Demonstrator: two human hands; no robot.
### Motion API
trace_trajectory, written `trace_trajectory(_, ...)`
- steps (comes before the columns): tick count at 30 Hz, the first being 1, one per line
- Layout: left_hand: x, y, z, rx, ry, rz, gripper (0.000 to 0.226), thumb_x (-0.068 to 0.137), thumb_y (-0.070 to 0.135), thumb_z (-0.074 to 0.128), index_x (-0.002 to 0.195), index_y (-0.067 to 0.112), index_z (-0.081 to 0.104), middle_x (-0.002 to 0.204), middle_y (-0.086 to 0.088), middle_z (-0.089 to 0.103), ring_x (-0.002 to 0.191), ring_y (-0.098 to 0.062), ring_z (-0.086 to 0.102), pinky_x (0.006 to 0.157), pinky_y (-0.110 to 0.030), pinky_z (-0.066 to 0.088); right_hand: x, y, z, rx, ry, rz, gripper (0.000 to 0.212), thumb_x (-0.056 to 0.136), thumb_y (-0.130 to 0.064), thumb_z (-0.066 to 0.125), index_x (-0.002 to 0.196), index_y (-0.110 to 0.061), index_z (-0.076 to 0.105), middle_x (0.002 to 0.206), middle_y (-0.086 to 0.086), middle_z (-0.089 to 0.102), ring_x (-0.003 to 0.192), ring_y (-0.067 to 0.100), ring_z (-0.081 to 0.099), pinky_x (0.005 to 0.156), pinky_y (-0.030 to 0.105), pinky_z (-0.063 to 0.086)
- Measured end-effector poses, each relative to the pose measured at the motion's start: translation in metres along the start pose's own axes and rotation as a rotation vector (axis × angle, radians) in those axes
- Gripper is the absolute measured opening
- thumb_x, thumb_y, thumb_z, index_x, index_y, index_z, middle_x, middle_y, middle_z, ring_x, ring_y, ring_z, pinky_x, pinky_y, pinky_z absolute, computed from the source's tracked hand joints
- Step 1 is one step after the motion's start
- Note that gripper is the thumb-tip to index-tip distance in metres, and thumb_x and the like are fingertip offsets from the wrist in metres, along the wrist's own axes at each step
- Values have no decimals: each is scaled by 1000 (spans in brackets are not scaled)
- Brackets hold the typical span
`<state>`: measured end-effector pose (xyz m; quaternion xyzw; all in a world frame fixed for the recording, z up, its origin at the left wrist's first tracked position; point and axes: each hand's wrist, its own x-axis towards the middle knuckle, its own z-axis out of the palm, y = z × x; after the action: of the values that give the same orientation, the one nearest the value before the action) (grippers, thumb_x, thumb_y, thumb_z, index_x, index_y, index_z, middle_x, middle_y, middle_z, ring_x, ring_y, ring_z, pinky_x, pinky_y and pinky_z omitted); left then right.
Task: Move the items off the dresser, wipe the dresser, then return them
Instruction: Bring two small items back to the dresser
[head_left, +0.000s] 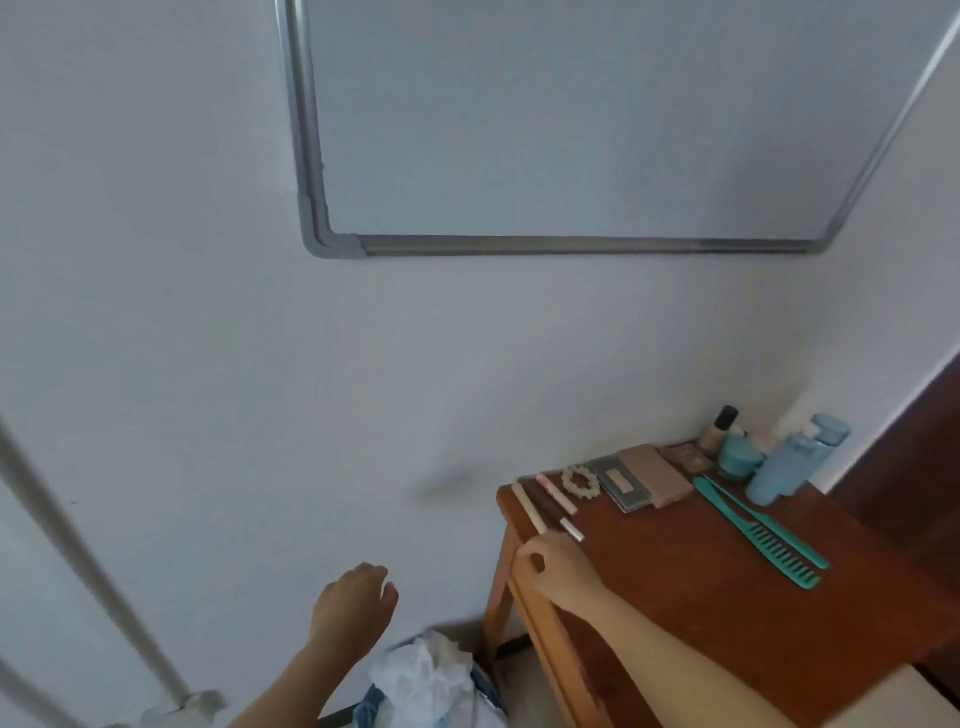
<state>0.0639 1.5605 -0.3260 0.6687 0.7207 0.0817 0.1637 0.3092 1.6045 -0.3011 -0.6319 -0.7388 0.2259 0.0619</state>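
The brown wooden dresser (675, 566) stands in the lower right corner. Along its back edge lie a cream stick (529, 508), a dark pencil with a white tip (551, 508), a pink stick (557, 493), a bead bracelet (581, 480), a grey palette (621, 484) and a pink case (655, 475). Two teal combs (758, 532) lie to the right. A teal jar (737, 457), blue bottles (789, 465) and a foundation bottle (719, 428) stand in the corner. My right hand (553, 566) rests at the dresser's front left corner, fingers curled, just below the sticks, nothing visible in it. My left hand (350, 605) hovers left of the dresser, loosely curled and holding nothing.
A bin with crumpled white material (431, 675) sits on the floor beside the dresser leg. A whiteboard frame (519, 245) hangs on the wall above. A grey pipe (78, 545) runs down at the left. A dark door (909, 457) borders the dresser on the right.
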Motion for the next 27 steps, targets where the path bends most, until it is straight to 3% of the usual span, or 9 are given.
trace_trajectory(4,17,32,4,-41,-19,57,33,96,25,32,121,18,54,120,4,61,109,-16,57,88,-23,41,-18,26,-24,-8,54,68,30,88,-14,52,117,-19,59,123,1,51,119,16,42,100,26,37)
trace_trajectory(7,23,58,10,-11,-39,109,26,95,21,33,89,21,58,92,6,61,95,-16,58,71,-22,38,-31,47,-36,-36,76,99,31,89,-15,51,119,-19,58,125,1,52,120,17,42,102,27,35)
trace_trajectory(9,24,74,16,17,-33,129,28,94,21,33,74,21,52,75,7,46,86,-15,56,66,-20,33,-38,62,-40,-42,86,115,31,89,-15,51,119,-19,58,126,0,52,121,16,41,103,26,34)
trace_trajectory(12,30,95,27,29,-5,125,29,94,19,34,91,13,62,83,5,48,80,-13,54,64,-19,35,-38,81,-44,-47,76,115,31,90,-16,51,119,-20,58,127,-1,52,122,15,41,104,27,35)
trace_trajectory(16,40,124,40,3,5,42,23,93,19,33,75,20,46,70,8,43,73,-12,49,64,-20,40,-18,104,-50,-47,51,74,30,91,-18,50,120,-21,57,129,0,50,123,16,41,105,31,36)
trace_trajectory(20,50,159,55,10,-17,-82,35,92,19,33,58,26,26,61,9,37,64,-11,46,62,-22,43,9,123,-48,-50,-20,-6,30,93,-18,48,122,-19,56,128,2,51,122,19,42,103,32,37)
trace_trajectory(22,55,177,62,-7,-4,-143,33,92,20,33,59,22,33,63,7,41,59,-9,42,54,-19,35,23,131,-45,-55,-45,-39,31,94,-20,46,123,-18,56,126,2,52,119,19,44,100,33,40)
trace_trajectory(25,67,199,69,-44,22,-220,25,95,28,34,72,21,43,77,7,47,71,-10,47,62,-20,36,43,140,-41,-52,-59,-64,30,95,-26,45,121,-16,57,121,3,56,114,20,48,93,32,44)
trace_trajectory(27,72,206,73,-51,26,-268,29,94,33,36,67,21,39,73,7,44,73,-12,49,61,-21,37,53,142,-37,-45,-65,-65,29,94,-28,45,116,-15,58,117,3,58,111,20,50,90,31,44)
